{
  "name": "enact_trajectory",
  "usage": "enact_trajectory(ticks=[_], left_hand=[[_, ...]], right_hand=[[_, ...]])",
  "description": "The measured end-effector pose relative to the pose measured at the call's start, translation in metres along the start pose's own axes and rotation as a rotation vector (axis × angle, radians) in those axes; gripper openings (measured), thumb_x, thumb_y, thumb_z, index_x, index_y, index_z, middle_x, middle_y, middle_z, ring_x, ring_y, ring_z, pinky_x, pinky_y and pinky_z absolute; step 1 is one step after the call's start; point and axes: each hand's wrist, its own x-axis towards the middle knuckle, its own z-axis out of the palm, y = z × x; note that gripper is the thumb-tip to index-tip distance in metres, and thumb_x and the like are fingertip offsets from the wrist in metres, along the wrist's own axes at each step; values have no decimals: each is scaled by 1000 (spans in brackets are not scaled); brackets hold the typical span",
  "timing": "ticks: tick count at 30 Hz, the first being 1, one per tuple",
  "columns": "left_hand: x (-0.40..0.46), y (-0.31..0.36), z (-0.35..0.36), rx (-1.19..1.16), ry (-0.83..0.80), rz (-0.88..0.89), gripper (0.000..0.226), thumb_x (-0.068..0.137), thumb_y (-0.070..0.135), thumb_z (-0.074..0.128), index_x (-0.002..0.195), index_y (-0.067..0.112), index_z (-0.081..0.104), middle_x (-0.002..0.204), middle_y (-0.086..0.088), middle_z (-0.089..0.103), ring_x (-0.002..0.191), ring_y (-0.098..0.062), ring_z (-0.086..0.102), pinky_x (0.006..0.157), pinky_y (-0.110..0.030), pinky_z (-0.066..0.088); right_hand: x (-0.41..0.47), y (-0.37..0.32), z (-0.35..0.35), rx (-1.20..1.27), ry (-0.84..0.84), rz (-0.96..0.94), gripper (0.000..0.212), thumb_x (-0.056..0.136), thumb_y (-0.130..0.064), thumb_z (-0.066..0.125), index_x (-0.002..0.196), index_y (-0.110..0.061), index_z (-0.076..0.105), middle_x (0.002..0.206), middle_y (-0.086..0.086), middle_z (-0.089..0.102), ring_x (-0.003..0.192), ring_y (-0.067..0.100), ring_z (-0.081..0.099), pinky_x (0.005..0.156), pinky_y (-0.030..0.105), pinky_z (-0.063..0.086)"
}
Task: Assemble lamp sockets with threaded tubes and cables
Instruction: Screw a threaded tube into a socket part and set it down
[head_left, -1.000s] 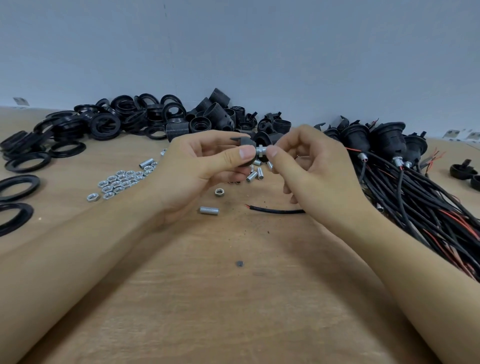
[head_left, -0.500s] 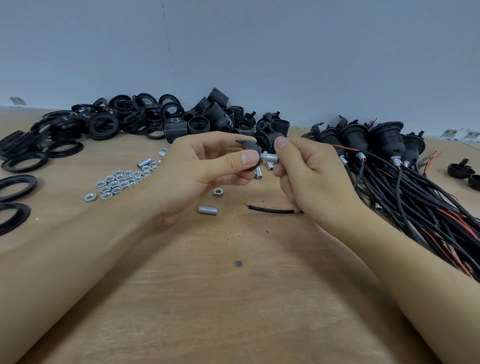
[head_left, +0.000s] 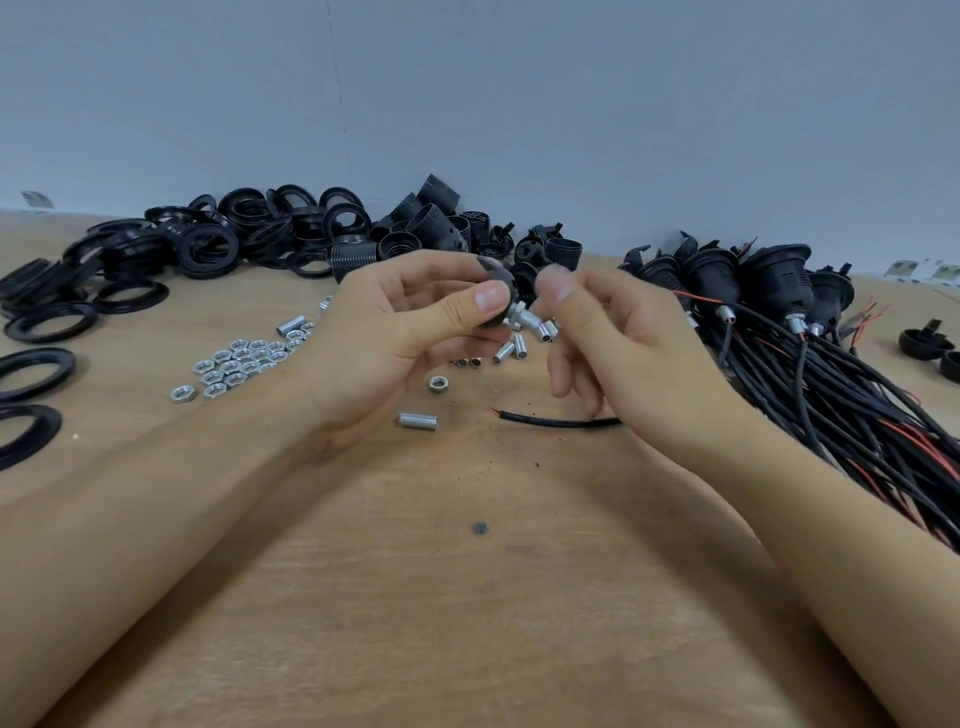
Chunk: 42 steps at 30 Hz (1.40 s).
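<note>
- Your left hand (head_left: 395, 332) grips the black socket cap (head_left: 501, 296) above the bench (head_left: 467, 597), its threaded tube (head_left: 527, 318) pointing right.
- Your right hand (head_left: 618, 343) hovers beside the tube, fingers loosely curled, holding nothing.
- A cable (head_left: 556, 420) lies beneath.

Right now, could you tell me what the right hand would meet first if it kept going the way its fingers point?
Most likely the threaded tube sticking out of the black socket held by the left hand; the right hand looks almost touching it, though blur hides the exact gap.
</note>
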Motion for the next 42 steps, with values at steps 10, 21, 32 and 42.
enact_trajectory(ticks=[10,21,32,42], left_hand=[[1,4,0,-66,-18,-28,32,79,14,69,109,5,69,95,-11,73,84,-23,72,76,-27,57],[-1,8,-2,-23,-72,-72,35,75,14,74,110,11,68,91,-3,71,86,-19,69,77,-32,58],[-1,5,-2,-37,-36,-64,41,64,7,80,103,10,67,92,-10,73,85,-22,71,77,-30,59],[-1,6,0,-42,-45,-61,39,67,9,78,105,10,68,88,-8,73,82,-23,72,75,-29,59]], right_hand=[[2,1,0,83,-10,50,41,94,-50,53,82,-12,62,55,7,62,39,16,47,42,27,41],[2,-5,5,254,-142,100,47,101,-35,47,65,-10,62,47,12,56,40,22,44,41,24,42],[3,-1,4,181,-53,100,24,96,-35,59,86,-13,60,63,6,64,42,17,47,44,29,44],[3,1,5,190,-56,87,41,97,-43,54,73,-11,62,51,9,58,39,20,44,41,28,42]])
